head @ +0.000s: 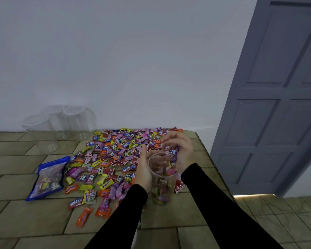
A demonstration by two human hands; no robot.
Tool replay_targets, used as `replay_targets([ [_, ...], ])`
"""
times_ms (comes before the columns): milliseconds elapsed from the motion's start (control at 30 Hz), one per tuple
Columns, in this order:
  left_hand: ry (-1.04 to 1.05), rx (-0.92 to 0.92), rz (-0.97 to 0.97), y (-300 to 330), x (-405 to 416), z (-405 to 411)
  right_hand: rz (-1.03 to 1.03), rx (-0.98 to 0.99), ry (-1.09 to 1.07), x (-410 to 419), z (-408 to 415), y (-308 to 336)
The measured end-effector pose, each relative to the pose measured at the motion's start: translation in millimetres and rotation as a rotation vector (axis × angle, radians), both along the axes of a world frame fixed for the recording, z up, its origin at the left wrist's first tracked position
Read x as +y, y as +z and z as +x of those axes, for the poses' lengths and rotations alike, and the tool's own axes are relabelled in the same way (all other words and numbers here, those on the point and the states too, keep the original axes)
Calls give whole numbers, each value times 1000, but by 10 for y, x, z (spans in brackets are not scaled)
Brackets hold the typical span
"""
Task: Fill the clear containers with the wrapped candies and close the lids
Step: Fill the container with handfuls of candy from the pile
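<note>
left hand [144, 172] gripping container [162, 178], right hand [179, 150] cupping candies [173, 153]

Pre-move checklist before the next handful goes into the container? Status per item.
1. Container steadied: ok, left hand grips its side.
2. Mouth open, lid off: ok, rim is bare.
3. Room left inside: ok, candies fill only the lower part.
4. Right hand over the mouth: ok, it is cupped round a handful of candies just above the rim.
5. Supply left: ok, loose pile covers the table.
6. Lid for this container within reach: cannot tell; the spare containers by the wall appear to wear theirs, no loose one visible.
</note>
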State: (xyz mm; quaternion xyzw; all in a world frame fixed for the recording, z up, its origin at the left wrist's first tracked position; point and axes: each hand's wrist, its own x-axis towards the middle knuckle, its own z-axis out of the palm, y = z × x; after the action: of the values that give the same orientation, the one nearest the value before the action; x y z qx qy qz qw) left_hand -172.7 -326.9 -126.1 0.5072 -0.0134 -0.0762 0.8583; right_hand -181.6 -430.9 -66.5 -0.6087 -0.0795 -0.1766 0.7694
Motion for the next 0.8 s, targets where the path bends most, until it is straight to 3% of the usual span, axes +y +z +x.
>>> replay_targets([
  [167, -11, 25, 14, 8, 13, 3, 55, 54, 99, -11, -47, 52],
  [367, -17, 20, 81, 39, 18, -39, -147, 153, 235, -14, -42, 90],
  [467, -35, 23, 110, 88, 33, -54, -127, 200, 233, -23, -44, 142],
  [600, -72, -55, 290, 202, 148, -77, -86, 207, 167, -114, 11, 216],
  [800, 96, -245, 552, 807, 197, -60, -157, 317, 39, -465, 179, 164],
])
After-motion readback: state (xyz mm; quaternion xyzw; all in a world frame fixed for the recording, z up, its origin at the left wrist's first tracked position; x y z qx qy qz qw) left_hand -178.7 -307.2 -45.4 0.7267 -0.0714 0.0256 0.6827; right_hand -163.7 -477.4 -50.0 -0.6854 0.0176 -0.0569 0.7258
